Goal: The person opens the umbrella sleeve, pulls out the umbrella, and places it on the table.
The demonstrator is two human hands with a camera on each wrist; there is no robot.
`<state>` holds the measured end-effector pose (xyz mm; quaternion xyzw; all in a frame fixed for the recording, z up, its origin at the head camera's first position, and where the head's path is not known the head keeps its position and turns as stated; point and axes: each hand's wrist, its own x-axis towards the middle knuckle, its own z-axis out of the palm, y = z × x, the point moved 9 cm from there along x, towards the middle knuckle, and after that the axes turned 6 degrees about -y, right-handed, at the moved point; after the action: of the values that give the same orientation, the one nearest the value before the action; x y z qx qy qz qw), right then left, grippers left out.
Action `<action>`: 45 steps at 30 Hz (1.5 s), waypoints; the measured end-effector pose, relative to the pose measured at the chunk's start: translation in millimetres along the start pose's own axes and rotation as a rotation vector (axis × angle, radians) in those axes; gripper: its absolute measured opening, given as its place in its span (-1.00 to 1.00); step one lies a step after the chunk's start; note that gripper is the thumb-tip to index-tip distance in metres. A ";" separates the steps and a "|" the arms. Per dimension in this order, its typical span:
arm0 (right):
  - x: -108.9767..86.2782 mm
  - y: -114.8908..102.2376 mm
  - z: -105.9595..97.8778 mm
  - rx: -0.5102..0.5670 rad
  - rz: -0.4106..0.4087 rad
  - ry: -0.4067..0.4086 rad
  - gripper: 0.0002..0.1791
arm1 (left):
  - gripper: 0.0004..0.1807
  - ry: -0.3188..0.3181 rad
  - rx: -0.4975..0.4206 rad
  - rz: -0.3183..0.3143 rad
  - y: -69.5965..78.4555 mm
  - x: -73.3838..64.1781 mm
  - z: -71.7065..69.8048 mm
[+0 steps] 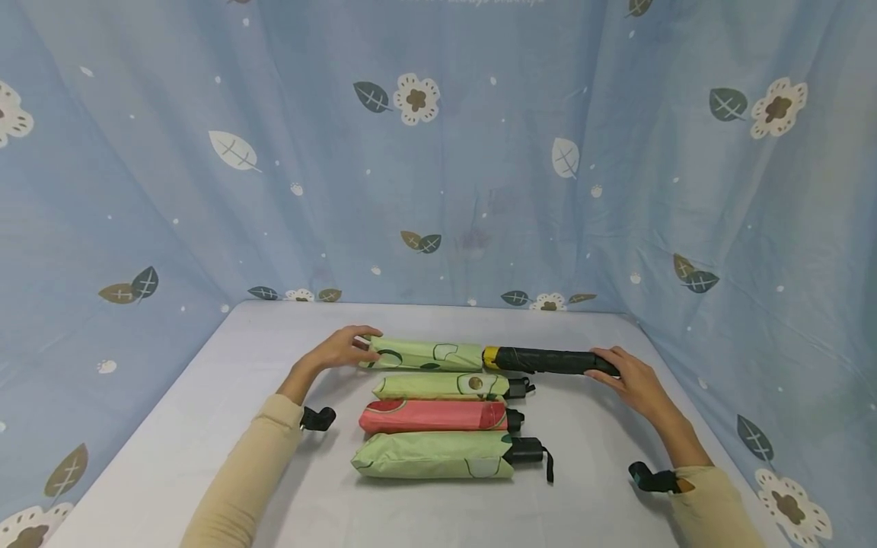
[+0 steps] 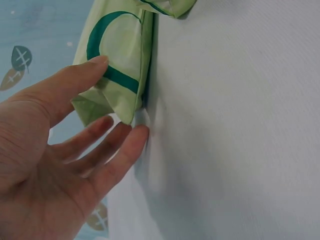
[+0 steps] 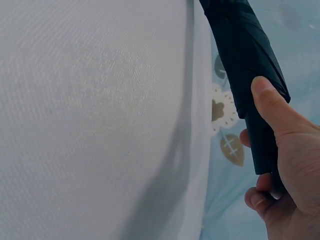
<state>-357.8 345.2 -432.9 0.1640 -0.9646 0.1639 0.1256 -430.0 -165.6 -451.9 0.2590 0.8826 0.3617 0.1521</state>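
Note:
My left hand [image 1: 340, 348] holds the left end of a folded green umbrella [image 1: 418, 354] at the back of the row. In the left wrist view the thumb lies on its patterned cover [image 2: 120, 55], with the other fingers around the pointed end. My right hand [image 1: 636, 380] grips the right end of a folded black umbrella [image 1: 541, 360], whose yellow band [image 1: 490, 358] meets the right end of the green one. In the right wrist view my thumb presses along the black umbrella [image 3: 245, 55] near its handle, the fingers curled behind; the palm hides part of the handle.
In front lie a thin green umbrella [image 1: 425, 386], a red one [image 1: 432, 416] and a larger green one [image 1: 438, 455], side by side, black handles to the right. They rest on a white table [image 1: 582, 487]. A blue patterned curtain [image 1: 473, 167] surrounds the back and sides.

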 end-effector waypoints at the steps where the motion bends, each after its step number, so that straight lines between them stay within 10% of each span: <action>1: -0.1 1.0 0.2 0.001 0.005 -0.004 -0.43 | -0.37 0.000 -0.007 -0.001 -0.5 -0.7 0.1; 10: 2.0 11.3 5.8 0.024 0.055 -0.101 -0.41 | -0.26 -0.009 -0.078 0.001 -8.1 -4.4 3.2; 23: 14.5 17.4 29.3 0.037 0.083 -0.204 -0.39 | -0.15 0.044 0.068 -0.014 -0.6 -25.1 -5.6; 45: 17.7 16.2 27.3 0.028 0.096 -0.246 -0.46 | -0.22 0.173 0.328 0.112 62.9 -46.6 1.7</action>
<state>-384.9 345.0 -457.0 0.1384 -0.9770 0.1620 -0.0041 -369.2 -153.2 -404.1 0.2970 0.9237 0.2420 0.0109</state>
